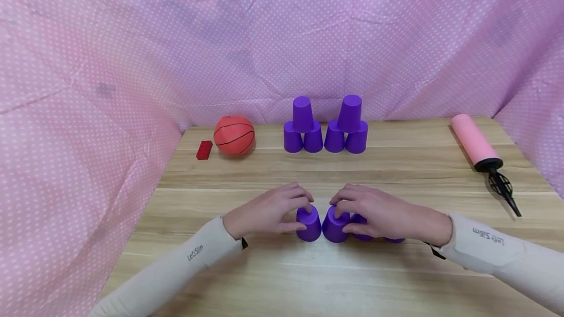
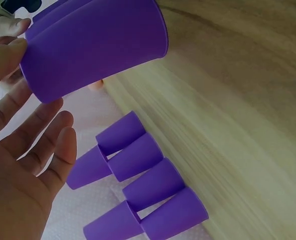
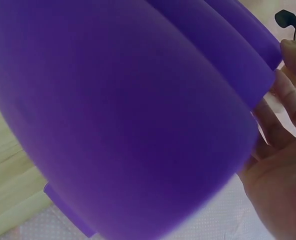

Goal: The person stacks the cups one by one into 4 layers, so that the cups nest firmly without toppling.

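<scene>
From afar, I pinch one upturned purple cup [image 1: 311, 230] with my left hand [image 1: 274, 210] and its neighbouring cup [image 1: 332, 231] with my right hand [image 1: 379, 210] on the table [image 1: 264, 278], apparently aligning them; next likely calls for gentle release.

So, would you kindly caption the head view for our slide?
Left hand and right hand each hold an inverted purple tapered cup on a pale wooden table, two purple cup pyramids behind.

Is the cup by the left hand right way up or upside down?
The purple cup is upside down: its closed, narrower end faces up.
</scene>
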Motion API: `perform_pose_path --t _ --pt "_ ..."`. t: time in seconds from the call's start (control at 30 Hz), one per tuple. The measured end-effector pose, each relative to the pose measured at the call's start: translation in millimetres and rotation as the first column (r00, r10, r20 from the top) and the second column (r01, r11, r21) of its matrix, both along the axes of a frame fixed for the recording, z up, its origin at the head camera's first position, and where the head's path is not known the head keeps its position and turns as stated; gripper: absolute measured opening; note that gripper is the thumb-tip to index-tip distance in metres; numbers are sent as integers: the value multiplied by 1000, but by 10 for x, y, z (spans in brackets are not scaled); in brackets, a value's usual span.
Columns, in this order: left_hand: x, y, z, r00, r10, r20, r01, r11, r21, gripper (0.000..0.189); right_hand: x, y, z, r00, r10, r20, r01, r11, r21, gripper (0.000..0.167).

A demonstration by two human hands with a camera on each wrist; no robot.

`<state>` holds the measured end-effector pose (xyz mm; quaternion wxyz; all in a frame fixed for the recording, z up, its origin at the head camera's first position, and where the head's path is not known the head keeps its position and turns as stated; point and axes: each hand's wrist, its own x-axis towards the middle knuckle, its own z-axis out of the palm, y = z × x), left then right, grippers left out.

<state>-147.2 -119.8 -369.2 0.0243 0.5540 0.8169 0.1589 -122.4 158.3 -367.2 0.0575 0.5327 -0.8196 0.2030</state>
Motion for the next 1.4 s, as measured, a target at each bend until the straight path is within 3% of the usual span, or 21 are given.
perform_pose_path --t 0.3,0.7,0.87,1.03,1.17,1.27,1.4 --pt "89 -40 -51 997 39 65 -42 998 51 21 10 -10 -16 999 -36 -2 36 999 15 24" --pt "123 -47 -95 996 42 74 -49 995 87 20 -9 -17 -27 999 -33 -2 33 999 8 23" --pt "100 -83 -49 996 68 54 -74 992 103 20 -47 3 13 999 -30 -15 30 1000 -3 23" --pt "42 -114 75 994 112 0 -111 982 150 21 -144 42 153 999 -7 -39 5 999 -52 22" --pt "-66 -104 236 987 152 -60 -136 966 219 23 -311 96 340 997 -16 -81 5 992 -124 23" --pt "-216 -65 417 976 180 -120 -136 942 308 23 -501 138 539 989 -50 -140 24 984 -179 24" --pt "-442 4 742 942 268 -201 -162 890 426 21 -813 140 839 976 -95 -196 48 972 -230 26"
